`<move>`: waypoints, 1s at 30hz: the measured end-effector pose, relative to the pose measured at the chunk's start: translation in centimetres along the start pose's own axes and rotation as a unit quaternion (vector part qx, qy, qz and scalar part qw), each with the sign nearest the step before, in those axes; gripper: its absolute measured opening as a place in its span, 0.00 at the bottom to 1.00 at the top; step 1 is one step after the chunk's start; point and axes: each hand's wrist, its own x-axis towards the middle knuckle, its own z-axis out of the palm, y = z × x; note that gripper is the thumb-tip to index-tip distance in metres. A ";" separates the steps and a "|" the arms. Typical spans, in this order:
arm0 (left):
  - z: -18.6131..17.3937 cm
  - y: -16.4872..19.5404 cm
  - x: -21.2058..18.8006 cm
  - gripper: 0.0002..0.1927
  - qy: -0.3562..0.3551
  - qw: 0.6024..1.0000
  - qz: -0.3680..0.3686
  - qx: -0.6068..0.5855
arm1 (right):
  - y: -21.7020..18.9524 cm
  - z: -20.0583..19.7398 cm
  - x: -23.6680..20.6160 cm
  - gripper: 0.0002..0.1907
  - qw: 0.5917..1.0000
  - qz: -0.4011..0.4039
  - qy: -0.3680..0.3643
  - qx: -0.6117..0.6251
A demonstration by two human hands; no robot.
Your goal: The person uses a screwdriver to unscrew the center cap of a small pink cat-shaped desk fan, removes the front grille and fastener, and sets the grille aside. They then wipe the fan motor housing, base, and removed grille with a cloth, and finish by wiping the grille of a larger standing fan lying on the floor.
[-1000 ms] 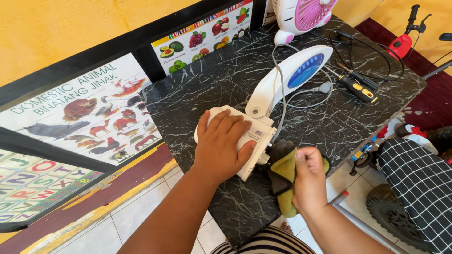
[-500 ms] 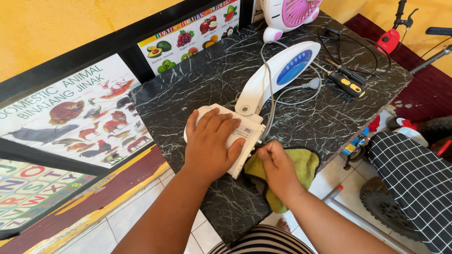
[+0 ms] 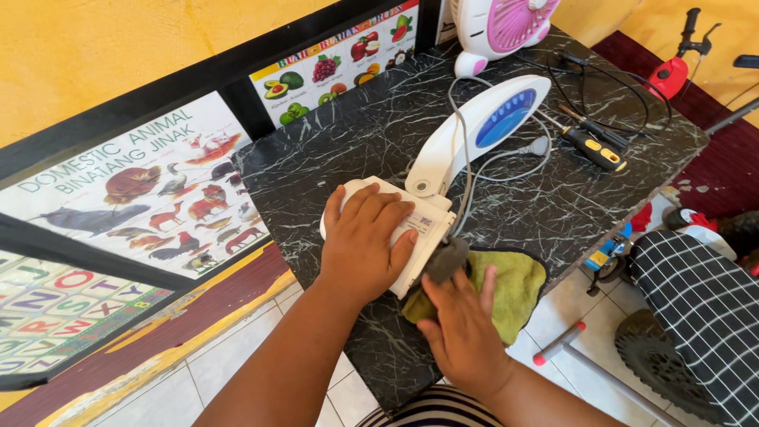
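A white desk lamp [image 3: 474, 134] with a blue panel lies on its side on the black marble table [image 3: 332, 150]. My left hand [image 3: 366, 241] lies flat on the lamp's white base [image 3: 427, 225], holding it down. My right hand [image 3: 462, 324] presses a yellow-green cloth [image 3: 518, 285] against the near edge of the base, fingers bunched around a dark fold of the cloth. The lamp's grey cord [image 3: 506, 158] loops beside the lamp's arm.
A pink and white fan [image 3: 502, 28] stands at the table's far edge. A yellow-handled screwdriver [image 3: 593, 146] and black cables lie to the right. Picture posters lean against the wall at left. A checkered cushion [image 3: 704, 308] and toy wheels sit on the floor at right.
My right hand has moved the cloth left and up against the lamp's base. My left hand stays pressed on the base. The camera view has shifted slightly.
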 end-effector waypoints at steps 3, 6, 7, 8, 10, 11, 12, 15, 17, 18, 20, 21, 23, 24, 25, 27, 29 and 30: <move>0.0 0.0 0.1 0.16 -0.001 1.000 0.002 0.005 | -0.3 0.0 0.0 0.32 0.999 -0.011 -0.025 -0.033; 0.0 -0.1 0.2 0.16 -0.015 1.000 0.002 0.001 | 0.7 -0.3 1.6 0.37 0.999 0.043 -0.031 -0.012; 0.0 -0.1 0.1 0.16 -0.020 1.000 0.002 -0.002 | 1.3 -0.5 2.4 0.38 0.998 0.063 -0.031 -0.001; -0.1 -0.1 0.2 0.17 -0.025 1.000 0.002 -0.004 | 1.8 -0.7 3.1 0.39 0.996 0.081 -0.031 0.010; -0.1 0.0 0.1 0.15 -0.026 1.000 -0.003 0.001 | 1.9 -1.1 3.7 0.35 0.997 0.064 -0.036 -0.004; -0.1 0.0 0.2 0.14 -0.026 1.000 -0.005 0.003 | 1.7 -1.2 3.8 0.33 0.998 0.054 -0.037 -0.012; 0.0 -0.1 0.3 0.13 -0.031 0.999 -0.009 0.000 | 1.5 -1.3 3.7 0.30 0.999 0.001 -0.034 -0.024; -0.1 -0.3 0.4 0.12 -0.049 0.999 -0.021 -0.010 | 1.0 -1.3 3.2 0.21 0.992 -0.114 -0.025 -0.053; -0.2 -0.6 0.6 0.12 -0.055 0.998 -0.020 -0.012 | 1.7 -1.4 3.4 0.19 0.988 -0.139 -0.014 -0.068; -0.2 -0.8 0.5 0.12 -0.060 0.998 -0.021 -0.012 | 2.4 -1.6 3.9 0.18 0.991 -0.104 -0.033 -0.079; -0.3 -0.9 0.5 0.12 -0.067 0.997 -0.022 -0.013 | 4.0 -1.9 5.1 0.16 0.992 -0.036 -0.069 -0.102; -0.3 -0.9 0.5 0.12 -0.064 0.998 -0.021 -0.009 | 4.4 -2.2 5.3 0.18 0.996 -0.027 -0.054 -0.063; -0.2 -0.9 0.5 0.12 -0.055 0.998 -0.016 0.001 | 4.5 -2.6 5.5 0.22 1.000 -0.011 -0.018 0.013; -0.1 -0.9 0.6 0.12 -0.054 0.998 -0.016 0.003 | 4.2 -2.7 5.5 0.23 0.998 -0.034 -0.047 -0.026; -0.1 -0.9 0.5 0.12 -0.056 0.998 -0.019 0.004 | 3.5 -2.7 5.1 0.24 0.993 -0.056 -0.079 -0.063; -0.1 -0.9 0.6 0.12 -0.052 0.998 -0.016 0.006 | 2.4 -2.7 4.8 0.25 0.987 -0.109 -0.085 -0.082; -0.1 -0.9 0.5 0.11 -0.042 0.999 -0.009 0.005 | 2.1 -2.9 5.0 0.24 0.983 -0.171 -0.036 -0.045; -0.1 -0.9 0.5 0.11 -0.045 0.999 -0.007 0.005 | 2.5 -3.0 5.4 0.25 0.988 -0.098 -0.081 -0.085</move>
